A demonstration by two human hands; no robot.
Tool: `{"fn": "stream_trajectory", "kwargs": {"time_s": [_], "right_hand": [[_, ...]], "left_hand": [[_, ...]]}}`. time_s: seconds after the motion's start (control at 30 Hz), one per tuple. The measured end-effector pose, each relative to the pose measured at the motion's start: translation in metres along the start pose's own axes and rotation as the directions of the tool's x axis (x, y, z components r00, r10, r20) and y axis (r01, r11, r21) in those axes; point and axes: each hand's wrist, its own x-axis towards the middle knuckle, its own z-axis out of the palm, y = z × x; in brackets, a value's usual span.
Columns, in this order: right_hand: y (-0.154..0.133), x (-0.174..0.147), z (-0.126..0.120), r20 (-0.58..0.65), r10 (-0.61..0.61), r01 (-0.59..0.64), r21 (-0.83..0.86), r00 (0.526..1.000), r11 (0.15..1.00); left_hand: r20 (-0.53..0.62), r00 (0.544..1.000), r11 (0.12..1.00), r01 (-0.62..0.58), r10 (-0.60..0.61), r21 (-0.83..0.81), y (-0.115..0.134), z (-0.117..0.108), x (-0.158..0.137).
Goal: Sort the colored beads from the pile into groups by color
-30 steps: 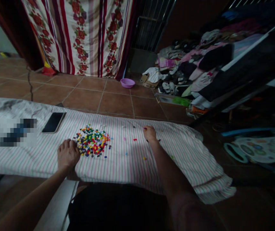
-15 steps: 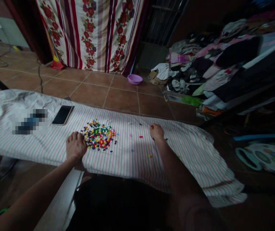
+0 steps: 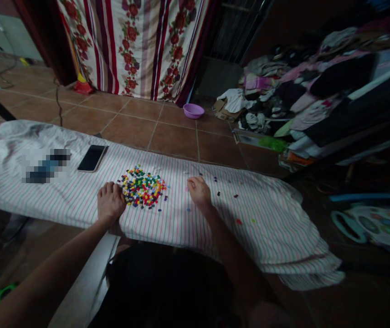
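A pile of small multicoloured plastic pieces [image 3: 144,187] lies on the striped cloth [image 3: 167,223]. My left hand [image 3: 111,200] rests palm down at the pile's left edge, its fingers lying on the cloth. To the right of the pile, my right hand [image 3: 200,195] hovers low with thumb and fingertips drawn together; whatever they hold is too small or hidden. A pink piece [image 3: 187,188] is by its fingertips, and a blue piece [image 3: 188,210] lies just below. Farther right are scattered dark pieces [image 3: 218,194], a red one [image 3: 238,221] and a yellow-green one [image 3: 253,220].
A phone [image 3: 92,158] lies on the cloth left of the pile, with a blurred-out item [image 3: 46,166] beyond it. Past the far edge, a purple basin [image 3: 193,111] stands on the tiled floor. Heaped clothes [image 3: 284,91] fill the right background.
My right hand has moved left toward the pile, uncovering a dark piece where it was. The left hand stays beside the pile. The view has shifted slightly.
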Motion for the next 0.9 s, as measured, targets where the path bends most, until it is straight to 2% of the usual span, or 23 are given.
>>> {"fn": "stream_trajectory", "kwargs": {"time_s": [0.2, 0.37, 0.63, 0.9], "right_hand": [[-0.059, -0.036, 0.026, 0.187, -0.155, 0.127, 0.154, 0.97, 0.98], [-0.086, -0.052, 0.036, 0.328, -0.241, 0.198, 0.159, 0.913, 0.967], [-0.104, -0.06, 0.037, 0.41, -0.195, 0.203, 0.024, 0.891, 0.979], [-0.105, -0.067, 0.039, 0.365, -0.244, 0.264, -0.004, 0.898, 0.965]], "left_hand": [[0.0, 1.0, 1.0, -0.018, 0.018, -0.022, -0.003, 0.003, -0.001], [0.004, 1.0, 0.999, -0.012, 0.013, -0.038, -0.002, 0.002, -0.001], [-0.002, 1.0, 1.0, -0.02, 0.02, -0.017, -0.001, -0.002, -0.001], [0.016, 1.0, 1.0, -0.022, 0.022, 0.012, 0.0, -0.004, -0.001]]}}
